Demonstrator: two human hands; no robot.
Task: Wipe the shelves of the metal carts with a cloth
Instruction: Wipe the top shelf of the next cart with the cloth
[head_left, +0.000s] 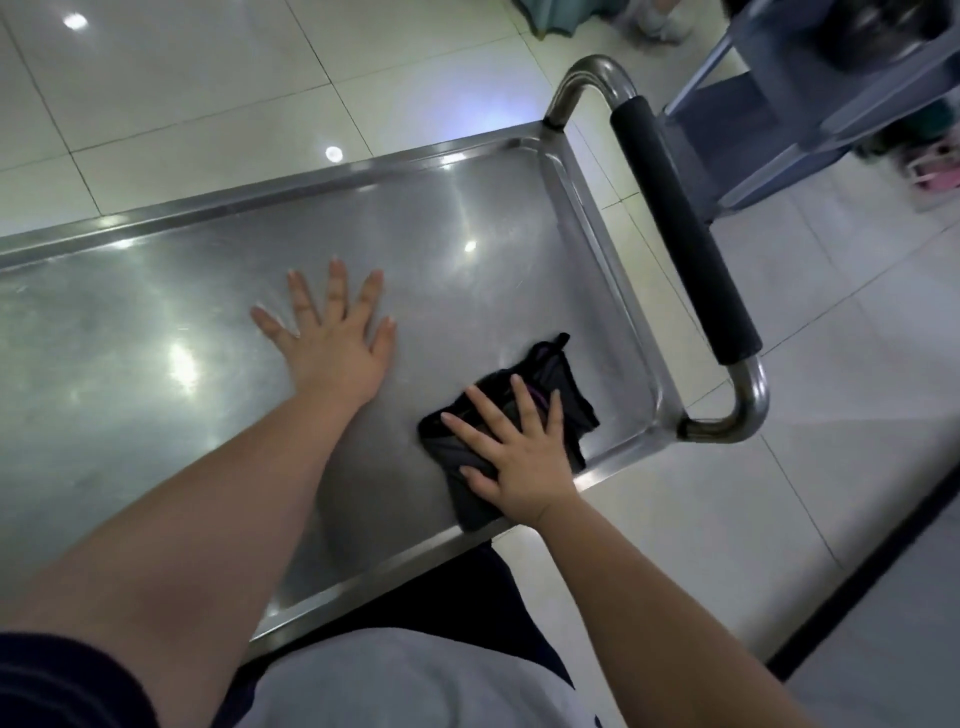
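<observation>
In the head view, the shiny stainless-steel top shelf (130, 364) of the metal cart ran across the frame from 9 o'clock to 3 o'clock, with a raised rim all round. The dark, crumpled cloth (563, 395) lay on it at about 4 o'clock from the frame's middle, near the front rim and the end corner below the black foam-sleeved tubular handle (680, 234). The right hand (514, 467) lay on top of the cloth, its grip apart, the fingers straight and splayed, pressing down rather than curling round the fabric. The left hand (332, 332) rested flat on bare steel at about 10 o'clock from the cloth, well apart from it, its grip likewise apart and holding nothing. Because only palm pressure pinned the cloth, a quick stroke could probably have let it bunch, slip out from under the hand, or ride over the front rim to the pale tiled floor (727, 519). The rounded corner by the rim looked easy to miss. A hard push might have shifted the cart toward the blue-grey second cart (753, 130) at 1 o'clock, and the bracing left palm likely risked leaving prints on the steel.
</observation>
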